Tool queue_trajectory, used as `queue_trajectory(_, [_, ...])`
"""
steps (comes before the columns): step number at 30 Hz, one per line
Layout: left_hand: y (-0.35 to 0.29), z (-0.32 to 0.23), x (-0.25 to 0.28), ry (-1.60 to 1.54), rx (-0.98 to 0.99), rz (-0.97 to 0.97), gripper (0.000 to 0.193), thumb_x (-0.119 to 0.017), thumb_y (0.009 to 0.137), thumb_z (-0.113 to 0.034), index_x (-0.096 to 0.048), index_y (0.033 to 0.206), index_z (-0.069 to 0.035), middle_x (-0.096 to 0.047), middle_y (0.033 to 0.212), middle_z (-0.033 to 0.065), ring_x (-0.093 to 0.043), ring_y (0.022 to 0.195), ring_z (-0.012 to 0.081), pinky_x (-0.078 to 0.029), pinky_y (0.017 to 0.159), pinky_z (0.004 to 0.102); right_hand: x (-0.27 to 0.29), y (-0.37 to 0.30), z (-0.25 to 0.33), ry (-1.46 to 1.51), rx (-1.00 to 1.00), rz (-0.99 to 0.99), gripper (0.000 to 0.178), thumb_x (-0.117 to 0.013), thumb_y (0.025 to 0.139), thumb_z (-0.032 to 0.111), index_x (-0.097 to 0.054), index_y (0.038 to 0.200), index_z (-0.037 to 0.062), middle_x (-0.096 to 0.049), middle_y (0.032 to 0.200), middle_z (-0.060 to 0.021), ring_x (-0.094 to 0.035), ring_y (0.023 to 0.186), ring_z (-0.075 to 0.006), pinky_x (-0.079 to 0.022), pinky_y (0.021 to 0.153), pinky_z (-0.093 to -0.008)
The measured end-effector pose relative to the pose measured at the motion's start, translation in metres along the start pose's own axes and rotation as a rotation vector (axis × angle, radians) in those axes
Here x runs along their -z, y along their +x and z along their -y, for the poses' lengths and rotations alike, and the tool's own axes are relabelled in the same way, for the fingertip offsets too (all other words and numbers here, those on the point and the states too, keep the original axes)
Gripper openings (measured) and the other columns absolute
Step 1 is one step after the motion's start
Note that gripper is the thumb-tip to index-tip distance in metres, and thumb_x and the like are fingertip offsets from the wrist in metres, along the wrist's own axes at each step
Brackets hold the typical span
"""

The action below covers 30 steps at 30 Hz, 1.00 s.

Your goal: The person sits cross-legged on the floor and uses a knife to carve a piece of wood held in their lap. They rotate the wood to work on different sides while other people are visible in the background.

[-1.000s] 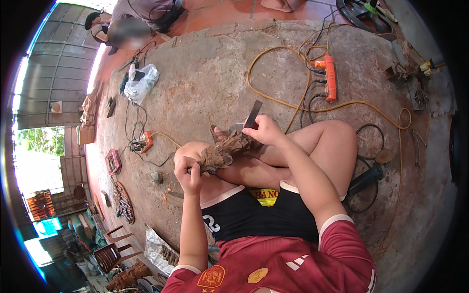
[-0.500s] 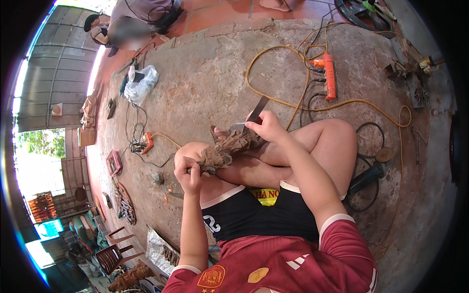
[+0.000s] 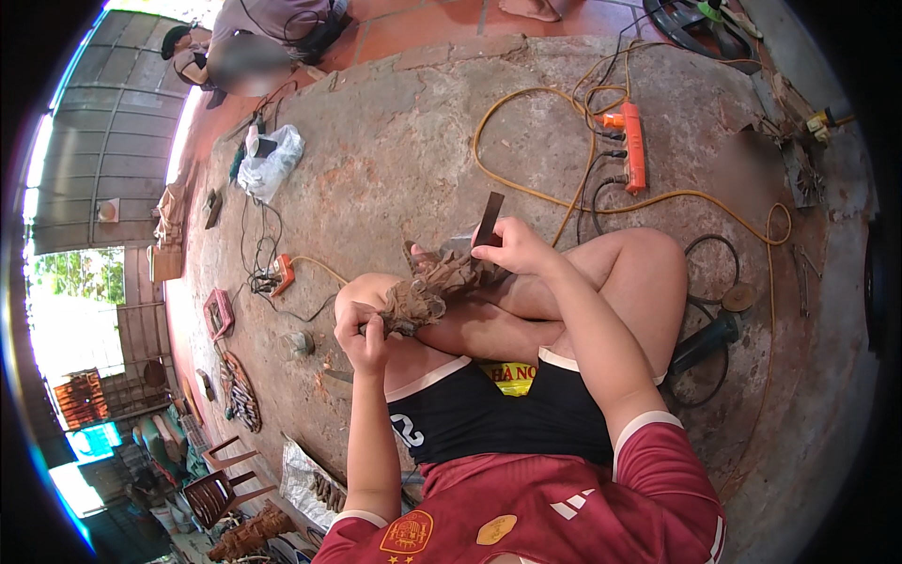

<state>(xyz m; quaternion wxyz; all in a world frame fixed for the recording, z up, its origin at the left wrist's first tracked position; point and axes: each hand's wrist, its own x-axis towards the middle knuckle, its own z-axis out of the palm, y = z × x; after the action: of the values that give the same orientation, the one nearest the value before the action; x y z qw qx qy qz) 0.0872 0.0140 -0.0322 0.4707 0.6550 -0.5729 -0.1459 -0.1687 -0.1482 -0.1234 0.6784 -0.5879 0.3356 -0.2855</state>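
Observation:
A rough brown carved piece, apparently wood [image 3: 451, 276], lies across my folded legs, its surface full of ridges and knobs. My left hand [image 3: 361, 331] is closed around its near left end. Over its far right end, my right hand [image 3: 516, 246] pinches a dark, flat, narrow strip [image 3: 489, 216], thumb on one side. The strip stands up from the fingers, tilted slightly right at its top. Whether its lower end touches the carved piece, I cannot tell.
An orange power strip [image 3: 634, 148] with plugged-in cords lies ahead to the right, a yellow cable [image 3: 695, 195] looping around it. At the left are a clear plastic bag [image 3: 272, 164], a pink basket [image 3: 219, 313] and a brown chair [image 3: 211, 493]. A dark green cylindrical tool [image 3: 707, 342] lies beside my right knee.
The strip in my right hand has swung more upright, its top shifting left and slightly down. My left hand and the carved piece stay nearly where they were.

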Motion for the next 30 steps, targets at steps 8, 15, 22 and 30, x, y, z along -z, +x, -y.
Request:
queue_trajectory(8, [0.002,-0.005,-0.003,0.097,-0.014,0.022,0.012,-0.057,0.080,-0.007,-0.055,0.072,0.001,-0.051,0.065,0.0023,-0.046,0.062,0.0107,-0.039,0.060,0.0261,0.000,0.005,-0.019,-0.230,0.067,-0.198,0.022,-0.076,0.081,0.018,-0.073,0.097,0.0034,-0.072,0.082,-0.0127,-0.068,0.077,-0.0195,-0.053,0.071,-0.0359])
queue_trajectory(15, [0.002,0.001,-0.004,-0.026,-0.033,-0.011,0.013,-0.054,0.081,-0.002,-0.049,0.069,0.000,-0.050,0.066,0.0029,-0.044,0.059,0.0093,-0.037,0.056,0.0251,-0.003,0.003,-0.008,0.025,0.034,-0.108,0.020,-0.076,0.082,0.017,-0.071,0.096,0.0039,-0.072,0.083,-0.0070,-0.065,0.077,-0.0148,-0.053,0.074,-0.0322])
queue_trajectory(22, [-0.002,0.017,-0.001,-0.019,-0.046,-0.007,0.013,-0.053,0.080,-0.002,-0.048,0.069,0.001,-0.052,0.068,0.0048,-0.044,0.061,0.0099,-0.038,0.058,0.0250,-0.003,-0.005,0.015,-0.085,-0.045,-0.238,0.024,-0.076,0.083,0.023,-0.071,0.097,0.0038,-0.071,0.081,-0.0086,-0.064,0.073,-0.0145,-0.051,0.068,-0.0330])
queue_trajectory(30, [0.001,-0.001,-0.009,-0.032,0.011,-0.019,0.011,-0.055,0.076,-0.001,-0.050,0.067,0.002,-0.056,0.066,0.0083,-0.050,0.065,0.0166,-0.042,0.067,0.0296,-0.012,0.000,-0.012,-0.007,0.040,-0.253,0.023,-0.076,0.080,0.021,-0.071,0.091,0.0017,-0.072,0.082,-0.0132,-0.069,0.076,-0.0226,-0.053,0.072,-0.0362])
